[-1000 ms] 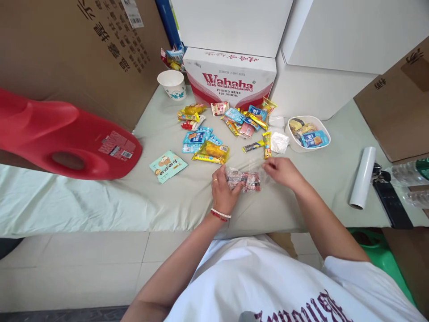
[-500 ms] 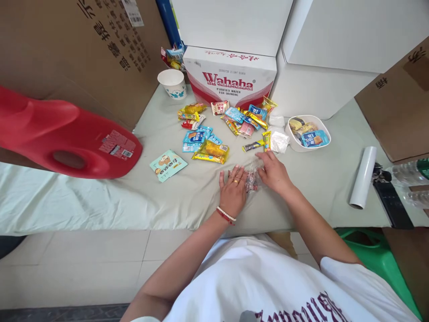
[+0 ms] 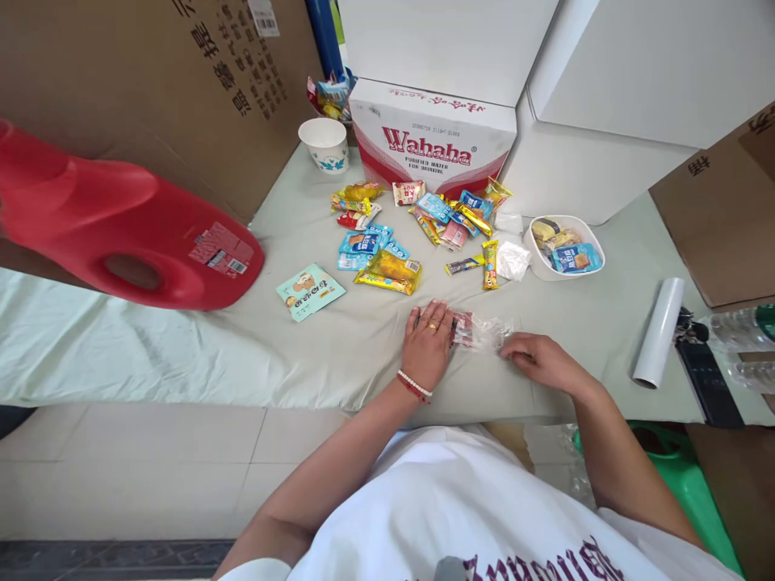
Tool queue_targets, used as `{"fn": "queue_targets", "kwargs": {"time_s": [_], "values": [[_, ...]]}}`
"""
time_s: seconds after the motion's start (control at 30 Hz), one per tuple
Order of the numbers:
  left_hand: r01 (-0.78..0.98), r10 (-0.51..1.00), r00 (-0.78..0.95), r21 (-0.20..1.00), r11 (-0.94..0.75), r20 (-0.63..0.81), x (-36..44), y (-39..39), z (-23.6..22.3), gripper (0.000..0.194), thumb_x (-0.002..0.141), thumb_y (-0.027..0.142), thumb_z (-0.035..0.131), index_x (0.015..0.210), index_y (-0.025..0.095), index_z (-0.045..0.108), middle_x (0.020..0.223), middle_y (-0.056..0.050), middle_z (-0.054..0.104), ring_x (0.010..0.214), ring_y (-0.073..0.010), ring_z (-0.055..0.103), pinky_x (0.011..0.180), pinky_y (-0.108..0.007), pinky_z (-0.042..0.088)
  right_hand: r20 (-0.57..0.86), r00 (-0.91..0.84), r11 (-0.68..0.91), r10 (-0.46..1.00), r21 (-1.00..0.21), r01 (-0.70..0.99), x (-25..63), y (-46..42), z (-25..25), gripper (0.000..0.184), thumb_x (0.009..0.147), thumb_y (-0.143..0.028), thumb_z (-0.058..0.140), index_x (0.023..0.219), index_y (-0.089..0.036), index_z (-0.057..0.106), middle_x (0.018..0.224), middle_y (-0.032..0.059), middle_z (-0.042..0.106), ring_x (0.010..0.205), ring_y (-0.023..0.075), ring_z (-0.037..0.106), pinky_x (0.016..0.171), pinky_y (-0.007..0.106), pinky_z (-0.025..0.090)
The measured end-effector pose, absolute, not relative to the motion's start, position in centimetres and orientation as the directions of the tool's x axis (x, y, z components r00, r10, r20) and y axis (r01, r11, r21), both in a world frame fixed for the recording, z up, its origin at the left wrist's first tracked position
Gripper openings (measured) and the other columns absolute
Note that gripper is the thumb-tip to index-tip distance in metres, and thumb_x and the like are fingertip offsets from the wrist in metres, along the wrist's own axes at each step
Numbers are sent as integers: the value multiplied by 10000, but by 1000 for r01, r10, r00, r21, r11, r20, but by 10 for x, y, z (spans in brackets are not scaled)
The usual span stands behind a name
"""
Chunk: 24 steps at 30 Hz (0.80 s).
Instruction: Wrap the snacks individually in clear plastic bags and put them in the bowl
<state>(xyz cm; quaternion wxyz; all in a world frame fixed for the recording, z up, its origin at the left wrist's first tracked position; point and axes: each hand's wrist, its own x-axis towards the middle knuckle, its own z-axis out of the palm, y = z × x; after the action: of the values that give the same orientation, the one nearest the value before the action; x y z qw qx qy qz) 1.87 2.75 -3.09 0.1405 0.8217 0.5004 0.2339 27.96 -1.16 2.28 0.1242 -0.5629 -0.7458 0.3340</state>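
Observation:
My left hand (image 3: pixel 427 343) lies flat with its fingers stretched out, pressing on the left part of a clear plastic bag (image 3: pixel 490 331). Dark red contents (image 3: pixel 463 329) show through the bag beside the fingers, the rest hidden under the hand. At the bag's right end, my right hand (image 3: pixel 542 361) is closed, with thumb and fingertips pinching the clear film. Beyond the hands lie a yellow snack pack (image 3: pixel 391 272), a small dark-and-yellow stick pack (image 3: pixel 465 265), a yellow packet (image 3: pixel 490 265) and a crumpled white tissue (image 3: pixel 512 260).
A white tub (image 3: pixel 566 274) of snacks stands right of the tissue. Behind are a Wahaha carton (image 3: pixel 433 149) and a paper cup (image 3: pixel 327 149). A red jug (image 3: pixel 151 234) and a green packet (image 3: pixel 310 292) are left. A white roll (image 3: pixel 659 332) and a phone-like black object (image 3: pixel 708 383) lie right.
My right hand has moved right and nearer to me, closing on the bag's end. The clear film now stretches out to the right. My left hand stays flat on the bag.

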Motion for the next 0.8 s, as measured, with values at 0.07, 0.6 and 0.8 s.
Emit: {"fn": "queue_targets", "kwargs": {"time_s": [0.07,0.6,0.8], "values": [[740,889,384,492,-458,249,19,27,-32,451,982,155,440,1400,223,596,1523,-114,558,1485,-275,430,1241,-567,260,-116,-35,-49,993,-645,763,279,-16,14,308,966,-312,436,1053,-239,722,985,69,721,877,231,650,826,369,510],[729,926,305,571,-377,222,23,22,-35,434,935,193,529,1355,243,626,1566,-113,509,1548,-337,304,1228,-651,219,82,-82,116,993,-698,707,161,20,28,137,914,-250,478,931,-232,613,942,70,661,910,229,615,845,333,472],[277,970,212,945,-174,117,1,31,-39,766,922,141,415,1633,259,157,1604,-123,455,1467,-233,456,1155,-503,439,-9,-9,-4,1000,-882,471,145,33,-3,177,830,-211,454,915,-235,607,893,30,604,734,176,606,721,303,522]]}}
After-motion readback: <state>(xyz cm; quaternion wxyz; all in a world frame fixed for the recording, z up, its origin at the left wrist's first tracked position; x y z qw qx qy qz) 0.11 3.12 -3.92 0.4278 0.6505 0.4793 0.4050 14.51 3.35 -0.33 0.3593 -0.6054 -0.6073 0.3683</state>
